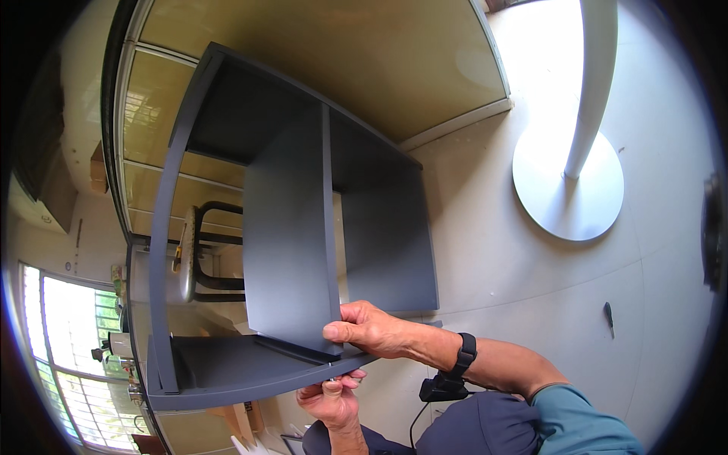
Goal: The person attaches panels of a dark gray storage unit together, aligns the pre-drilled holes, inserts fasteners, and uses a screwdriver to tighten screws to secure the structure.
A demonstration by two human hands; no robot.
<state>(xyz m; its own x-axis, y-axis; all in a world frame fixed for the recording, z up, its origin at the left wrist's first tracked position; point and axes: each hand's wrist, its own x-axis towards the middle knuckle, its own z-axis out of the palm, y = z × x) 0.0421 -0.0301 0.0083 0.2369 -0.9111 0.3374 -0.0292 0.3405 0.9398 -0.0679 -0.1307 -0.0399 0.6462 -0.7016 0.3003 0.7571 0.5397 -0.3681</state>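
Note:
In front of me stands a partly built dark grey cabinet, with a tall divider panel inside it. My right hand reaches in from the lower right and grips the lower end of this divider, thumb on its face and fingers behind. Just below, my left hand is closed in a pinch at the outer side of the curved-looking bottom panel. A tiny shiny screw-like piece shows at its fingertips, against the panel. Its exact kind is too small to make out.
A screwdriver lies on the pale floor to the right. Farther back there, a round white base carries a pole. Behind the cabinet is a yellowish panelled partition. A black-framed chair shows through the cabinet's opening.

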